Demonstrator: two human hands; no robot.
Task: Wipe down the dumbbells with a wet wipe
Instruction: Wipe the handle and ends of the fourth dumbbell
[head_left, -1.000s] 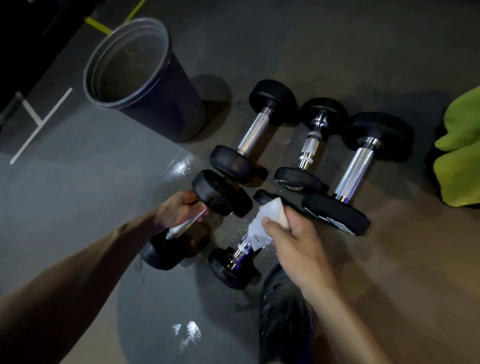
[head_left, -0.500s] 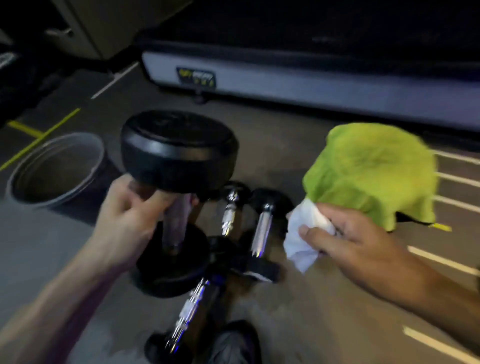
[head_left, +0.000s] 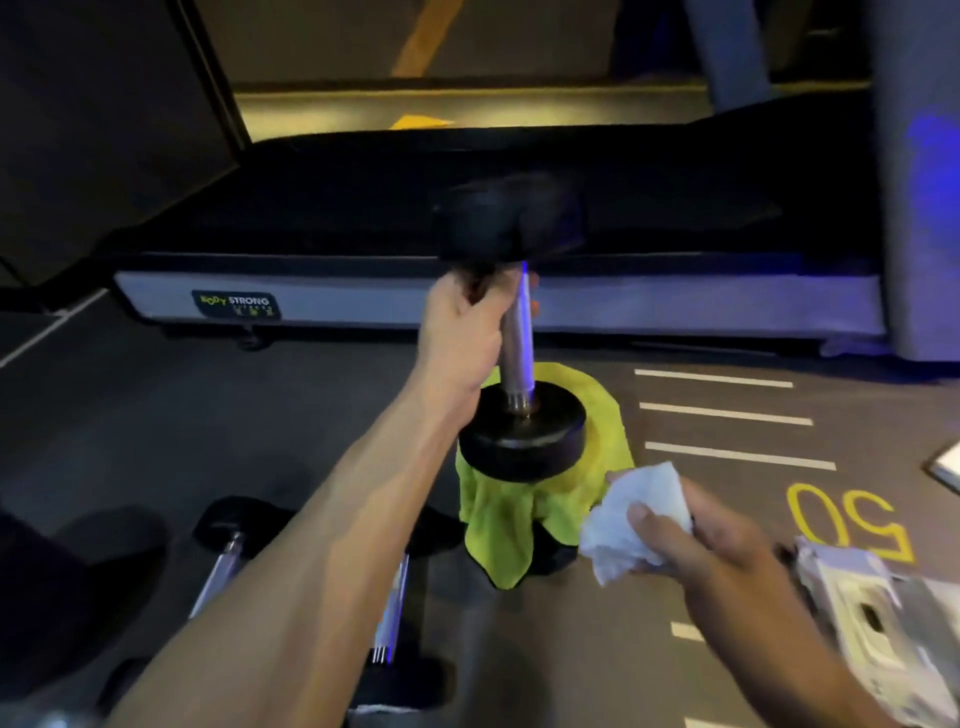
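My left hand (head_left: 462, 332) grips the chrome handle of a black dumbbell (head_left: 522, 441), holding it upright in the air at the centre of the view. Its upper head is blurred against the dark background. My right hand (head_left: 691, 540) holds a crumpled white wet wipe (head_left: 634, 514) at the lower right, a short way below and to the right of the dumbbell's lower head, not touching it. Other dumbbells (head_left: 223, 561) lie on the floor at the lower left, partly hidden behind my left forearm.
A lime green cloth (head_left: 519, 525) drapes over a dark object on the floor, right behind the lifted dumbbell. A low treadmill deck (head_left: 363, 301) runs across the back. A white packet (head_left: 872, 623) lies at the right edge. White stripes and a yellow "50" (head_left: 847, 519) mark the floor.
My left hand has raised the dumbbell off the floor and carried it rightward, upright, in front of the green cloth. My right hand with the wipe moved down and right. The view tilted up.
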